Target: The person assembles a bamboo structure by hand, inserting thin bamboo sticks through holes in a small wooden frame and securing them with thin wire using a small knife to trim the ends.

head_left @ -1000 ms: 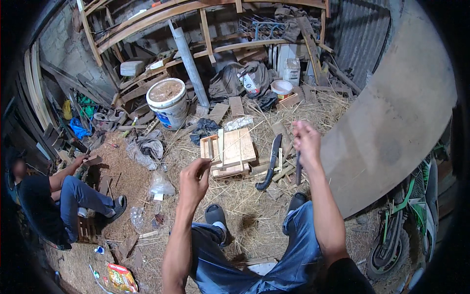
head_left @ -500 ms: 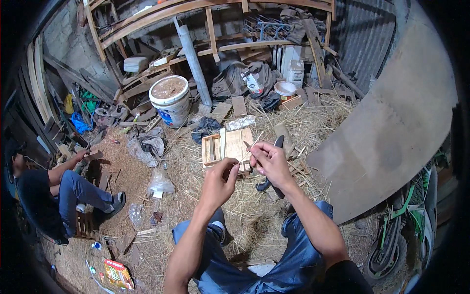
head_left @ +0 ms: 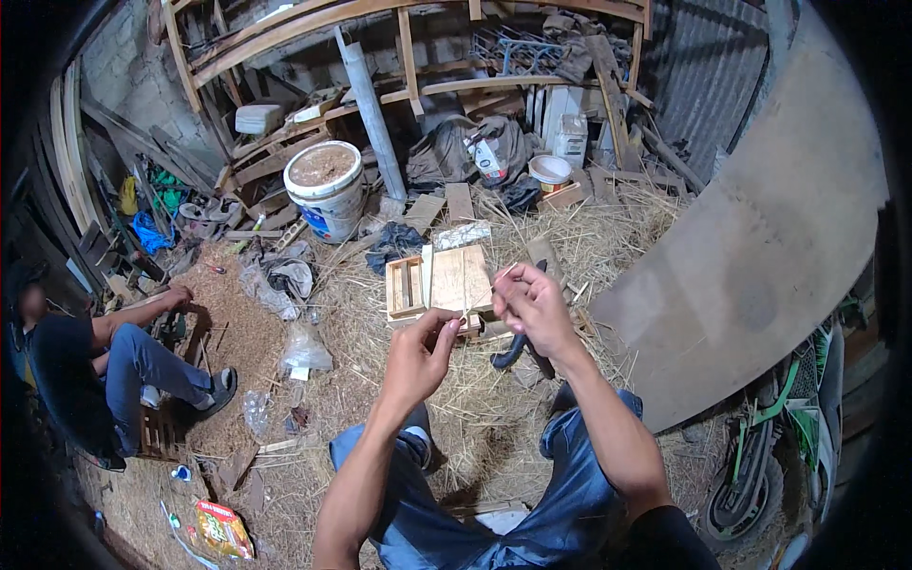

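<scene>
Both my hands are raised in front of me over the straw-covered floor. My left hand [head_left: 421,353] and my right hand [head_left: 528,302] pinch the two ends of a thin pale straw stalk [head_left: 480,292] stretched between their fingertips. Just beyond them on the straw lies a small wooden box frame [head_left: 407,287] with flat boards [head_left: 461,277] beside it. A dark curved tool [head_left: 511,350] lies on the straw under my right hand. My legs in blue jeans are below.
A white bucket [head_left: 326,190] of sawdust stands at the back left. A seated person [head_left: 90,366] is at the left. A big curved board [head_left: 750,256] leans at the right, a motorbike [head_left: 788,456] behind it. Wooden frames and clutter fill the back.
My right hand dropped from up high and came toward the left hand. Both hands now meet on the straw stalk in front of me.
</scene>
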The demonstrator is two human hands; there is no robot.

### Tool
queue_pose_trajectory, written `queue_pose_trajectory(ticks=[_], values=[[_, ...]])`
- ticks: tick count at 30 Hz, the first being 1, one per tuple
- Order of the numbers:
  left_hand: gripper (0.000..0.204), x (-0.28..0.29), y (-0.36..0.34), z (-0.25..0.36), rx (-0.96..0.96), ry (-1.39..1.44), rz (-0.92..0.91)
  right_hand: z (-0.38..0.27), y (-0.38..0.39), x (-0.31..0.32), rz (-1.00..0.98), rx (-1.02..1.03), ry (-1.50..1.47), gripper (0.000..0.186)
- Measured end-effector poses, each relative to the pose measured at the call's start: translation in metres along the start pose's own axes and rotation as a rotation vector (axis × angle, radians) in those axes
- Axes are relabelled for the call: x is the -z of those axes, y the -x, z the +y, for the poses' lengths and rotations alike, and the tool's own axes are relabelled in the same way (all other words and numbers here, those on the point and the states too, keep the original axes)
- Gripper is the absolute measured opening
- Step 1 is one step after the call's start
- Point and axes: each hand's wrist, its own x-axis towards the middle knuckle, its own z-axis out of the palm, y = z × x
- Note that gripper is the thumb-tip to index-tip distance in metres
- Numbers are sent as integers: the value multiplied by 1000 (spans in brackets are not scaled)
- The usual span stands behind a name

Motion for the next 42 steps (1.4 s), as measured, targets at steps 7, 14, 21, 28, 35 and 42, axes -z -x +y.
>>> queue_pose_trajectory(ticks=[7,14,21,28,35,42], values=[[16,2,1,0,27,-2,-38,1,-2,-3,-10,-40,77,20],[16,1,-1,1,-14,-29,-57,-4,-6,13,167,10,47,20],[15,15,6,-10,32,-29,13,-22,-5,48,347,63,8,27],[15,8,6,-3,52,-62,-37,4,-2,-1,-33,-85,-28,24],[17,5,4,-3,29,-41,-39,2,-5,-2,55,-134,-56,20],[17,14,16,-13,72,-30,-54,-10,-27,62,479,68,-26,23]])
